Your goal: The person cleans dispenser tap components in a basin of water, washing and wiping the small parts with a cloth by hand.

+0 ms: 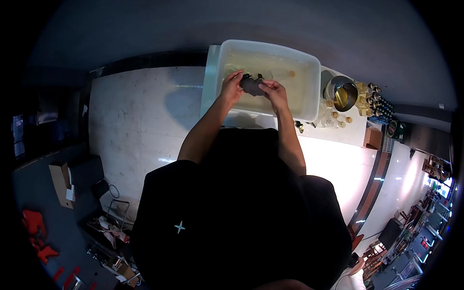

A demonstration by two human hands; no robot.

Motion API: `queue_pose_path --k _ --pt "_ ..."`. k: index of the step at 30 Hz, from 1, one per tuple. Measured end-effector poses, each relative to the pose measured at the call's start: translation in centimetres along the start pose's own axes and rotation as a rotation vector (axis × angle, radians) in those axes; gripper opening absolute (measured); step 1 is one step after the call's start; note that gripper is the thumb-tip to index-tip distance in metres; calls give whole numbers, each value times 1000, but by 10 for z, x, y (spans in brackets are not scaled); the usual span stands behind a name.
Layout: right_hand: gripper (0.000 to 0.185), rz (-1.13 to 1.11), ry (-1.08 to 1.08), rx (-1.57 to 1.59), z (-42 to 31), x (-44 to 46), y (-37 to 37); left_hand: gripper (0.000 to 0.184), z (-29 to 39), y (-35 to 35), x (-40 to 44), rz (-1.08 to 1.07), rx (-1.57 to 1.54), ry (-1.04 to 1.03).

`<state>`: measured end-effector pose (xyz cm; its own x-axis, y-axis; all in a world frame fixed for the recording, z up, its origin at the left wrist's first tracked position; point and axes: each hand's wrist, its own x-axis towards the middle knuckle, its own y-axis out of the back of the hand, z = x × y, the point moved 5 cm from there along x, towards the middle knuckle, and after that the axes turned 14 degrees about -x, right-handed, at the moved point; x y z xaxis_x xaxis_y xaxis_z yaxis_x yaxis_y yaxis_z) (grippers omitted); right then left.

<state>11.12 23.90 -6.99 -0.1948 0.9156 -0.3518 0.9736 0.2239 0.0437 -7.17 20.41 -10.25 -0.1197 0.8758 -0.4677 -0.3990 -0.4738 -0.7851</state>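
Both hands are over a large white tub (317, 92) of cloudy, yellowish liquid. Between them is a dark grey, soft-looking item (253, 87), with small black parts at its upper edge. My left hand (233, 88) grips its left end, and my right hand (274, 94) pinches its right end between thumb and fingers. A small orange-brown spot shows in the liquid to the right of the hands. Pale, clear shapes lie in the liquid near my left hand.
Right of the tub are a metal bowl (344, 94), clear bottles (330, 121) and rows of dark-capped bottles (379, 104). A cardboard box (372, 138) stands below them. At lower left are another carton (61, 185) and a chair; at lower right, part of a person.
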Motion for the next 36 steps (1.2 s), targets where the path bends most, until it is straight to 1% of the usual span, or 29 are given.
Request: queue_pose_path --k 2,5,8,9,11,14,17,20,23,26,29,32,36 --pt "18 1 85 -46 14 11 3 23 1 -2 -2 10 18 6" --pt "16 241 167 -449 -6 0 10 22 -3 8 2 51 101 73" --pt "18 551 640 -906 -46 -24 9 23 -9 16 6 85 139 126" --pt "18 519 582 -881 -51 -25 9 23 -11 18 7 92 140 137" --pt "19 456 465 -833 -59 -26 9 24 -11 21 10 68 144 57" --pt "19 520 635 -1000 -69 -31 8 24 -9 19 10 42 138 -23" --pt "24 352 192 -1024 -58 -24 6 24 -4 16 10 37 181 -103" --pt "23 356 106 -1134 -51 -23 5 22 -1 14 8 80 217 -151" --pt "35 332 120 -1016 -26 -10 12 21 2 13 6 118 221 -159" --pt "50 202 76 -1048 -6 -6 16 19 3 9 4 112 216 -144" --pt "57 -12 -87 -1138 11 -3 16 19 2 8 2 108 215 -112" --pt "58 -196 -276 -1199 -4 -11 8 20 -1 11 4 108 175 -86" --pt "51 -4 -17 -795 -2 0 11 19 -1 8 3 98 146 -80"
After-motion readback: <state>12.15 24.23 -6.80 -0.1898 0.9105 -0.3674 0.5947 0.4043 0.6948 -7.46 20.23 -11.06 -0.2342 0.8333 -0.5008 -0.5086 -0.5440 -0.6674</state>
